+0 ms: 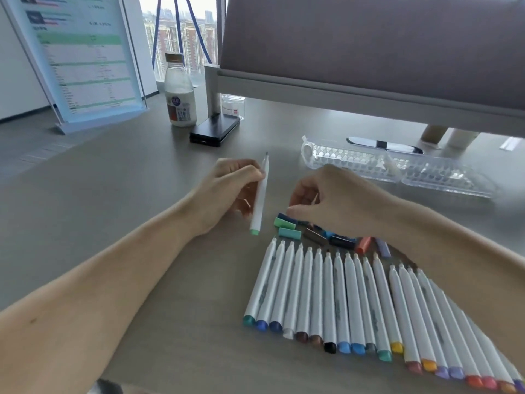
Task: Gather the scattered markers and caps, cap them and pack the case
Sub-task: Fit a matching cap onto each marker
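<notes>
Fingers of the left hand wrap a white mint-ended plastic marker, bare tip up for capping, while the right hand curls its fingers over loose coloured caps on the grey tabletop, whether pinching one I cannot tell.

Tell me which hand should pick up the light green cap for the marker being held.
Right. The right hand hovers over the loose caps, fingertips close to the light green cap. The left hand grips the uncapped marker.
</notes>
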`<state>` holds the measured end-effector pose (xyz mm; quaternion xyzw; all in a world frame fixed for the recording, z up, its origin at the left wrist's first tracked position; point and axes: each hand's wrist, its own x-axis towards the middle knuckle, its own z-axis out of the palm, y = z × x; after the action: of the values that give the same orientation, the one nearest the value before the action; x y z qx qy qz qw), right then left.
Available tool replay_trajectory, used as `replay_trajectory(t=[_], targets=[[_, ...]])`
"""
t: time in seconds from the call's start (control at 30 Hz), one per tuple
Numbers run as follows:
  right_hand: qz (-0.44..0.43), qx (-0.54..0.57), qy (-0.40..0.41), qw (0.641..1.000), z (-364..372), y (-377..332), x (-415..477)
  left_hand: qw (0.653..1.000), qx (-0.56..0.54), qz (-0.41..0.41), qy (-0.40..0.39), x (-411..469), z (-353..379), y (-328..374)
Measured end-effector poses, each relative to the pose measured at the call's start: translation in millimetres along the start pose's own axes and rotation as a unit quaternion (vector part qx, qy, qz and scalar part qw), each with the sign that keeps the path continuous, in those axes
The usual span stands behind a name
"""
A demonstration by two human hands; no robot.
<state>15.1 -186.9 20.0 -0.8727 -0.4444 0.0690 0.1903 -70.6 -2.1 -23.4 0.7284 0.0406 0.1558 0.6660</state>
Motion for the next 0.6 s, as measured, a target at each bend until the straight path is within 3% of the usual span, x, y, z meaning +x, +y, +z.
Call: replay_trajectory(t=[0.23,0.5,0.6], targets=[[0.032,-0.066,-0.061,0.995,12.8,-13.6,21.4,0.995,-0.053,-0.029,0.073,12.1,-2.3,2.5],[0.011,-0.096,-0.049,0.994,16.3,-21.2,23.3,0.995,0.022,0.022,0.1,12.5,0.3,2.6],[0.004,-0.062,0.003,0.998,6.3,-15.8,10.2,0.993,0.021,0.032,0.11,10.6,-3.0,3.7]])
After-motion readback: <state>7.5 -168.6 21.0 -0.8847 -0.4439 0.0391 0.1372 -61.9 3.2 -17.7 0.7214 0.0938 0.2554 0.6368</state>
